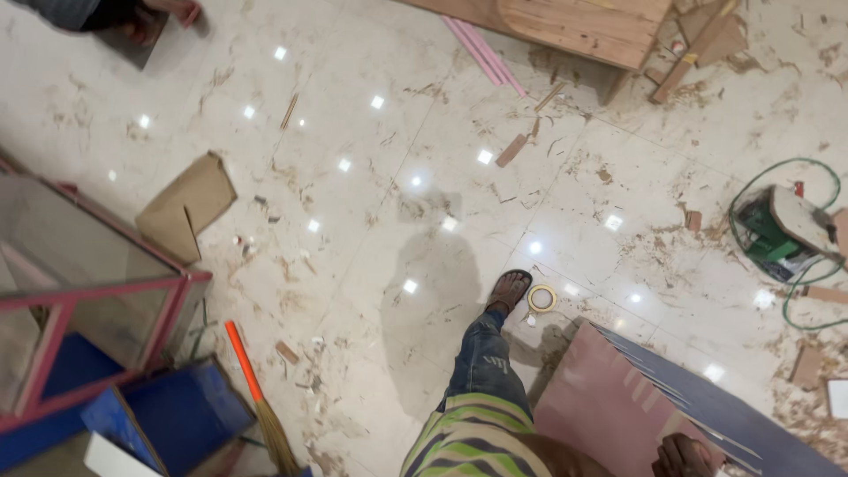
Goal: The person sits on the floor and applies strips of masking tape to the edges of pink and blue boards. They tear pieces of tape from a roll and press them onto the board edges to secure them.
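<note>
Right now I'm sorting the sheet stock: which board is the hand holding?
The right hand grips the pink-faced board with the blue underside at lower right; the bare wooden panel lies untouched at the top.

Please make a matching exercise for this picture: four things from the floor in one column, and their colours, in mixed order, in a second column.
Things:
1. broom handle
2. power tool
3. roll of tape
4. panel under the right hand: the panel

Colours:
A. pink
B. pale yellow
C. orange
D. green

Pairs: 1-C, 2-D, 3-B, 4-A
</note>
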